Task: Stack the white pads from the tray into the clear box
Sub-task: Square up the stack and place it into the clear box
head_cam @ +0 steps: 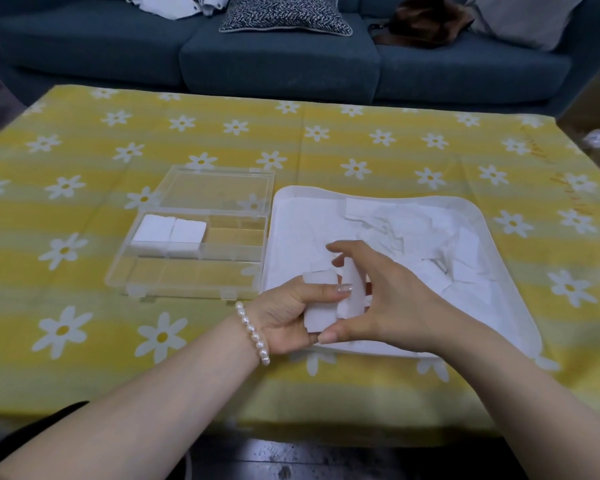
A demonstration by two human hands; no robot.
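Both forearms are showing bare, no sleeves reaching the wrists. The left wrist is wearing a pearl bracelet point(253, 332), a single strand of round white beads, and the thumbnail point(344, 288) on that side is looking glossy with a pale polish. A bit of dark sleeve point(32, 424) is peeking in at the lower left edge.
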